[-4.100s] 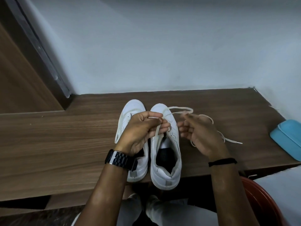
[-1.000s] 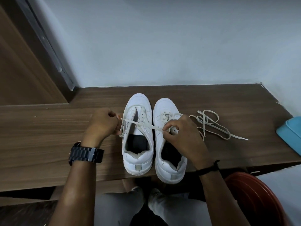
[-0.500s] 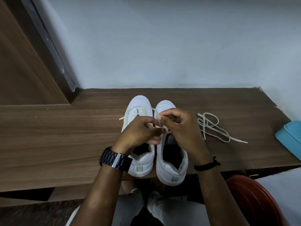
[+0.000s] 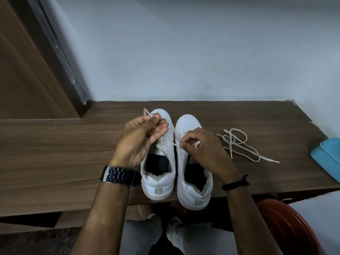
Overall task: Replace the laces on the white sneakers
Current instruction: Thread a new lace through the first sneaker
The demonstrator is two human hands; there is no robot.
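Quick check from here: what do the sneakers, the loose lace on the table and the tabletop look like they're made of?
Sneakers: smooth white leather or synthetic leather, matte, with stitched panels; which of the two is unclear. Loose lace: flat off-white woven fabric, lying limp in loops. Tabletop: brown wood-grain surface with even streaks, probably laminate rather than solid wood.

I can read no text, label, brand, number or sign anywhere in my view. The heel tabs of the two white sneakers (image 4: pixel 158 162) carry small grey patches, but they look blank from here (too small and dim to make out any mark). The dark wristwatch (image 4: pixel 119 175) shows only its band, with no dial or digits facing me. The blue container (image 4: pixel 327 157) at the right edge of the counter (image 4: pixel 64 153) has a plain surface with no printing that I can make out.
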